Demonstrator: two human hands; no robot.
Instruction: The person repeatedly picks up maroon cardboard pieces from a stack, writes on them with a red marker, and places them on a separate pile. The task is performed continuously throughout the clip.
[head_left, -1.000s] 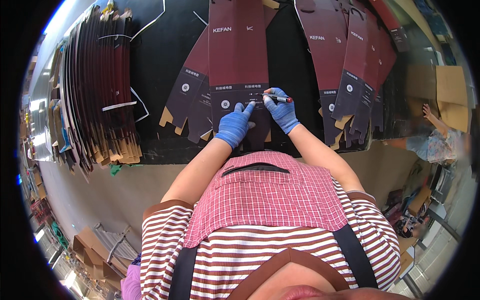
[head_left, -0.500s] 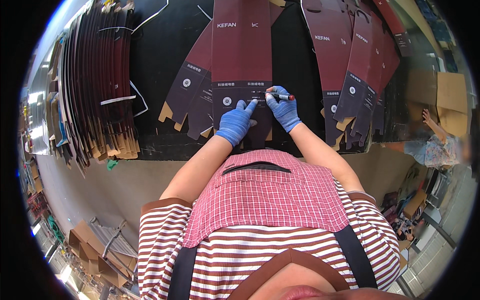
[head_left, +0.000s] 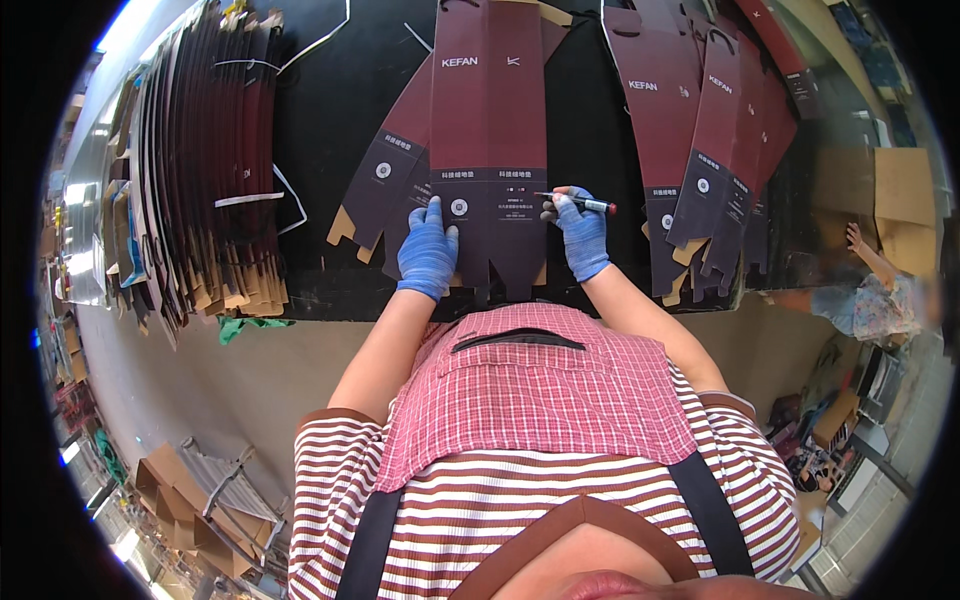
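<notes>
A flat, unfolded maroon and dark-grey carton (head_left: 488, 125) lies upright in front of me, its flaps toward my body. My right hand (head_left: 582, 240), in a blue glove, pinches a black marker pen (head_left: 590, 203) with a red end. The pen's tip points left, over the small print on the dark lower right panel, by the carton's right edge; whether it touches is too small to tell. My left hand (head_left: 428, 250), also gloved in blue, rests along the carton's lower left edge with its fingers stretched forward. Another flat carton (head_left: 385, 165) lies slanted partly beneath.
On the left stands a thick row of folded cartons (head_left: 205, 160) with white straps (head_left: 250, 199). Several flat cartons (head_left: 665, 130) overlap on the right of the black table (head_left: 340, 290). Farther right are a brown cardboard box (head_left: 905, 200) and another person's arm (head_left: 872, 255).
My left hand has drawn back leftward from the printed panel to the carton's left edge. My right hand, still holding the pen, has shifted slightly right and toward me.
</notes>
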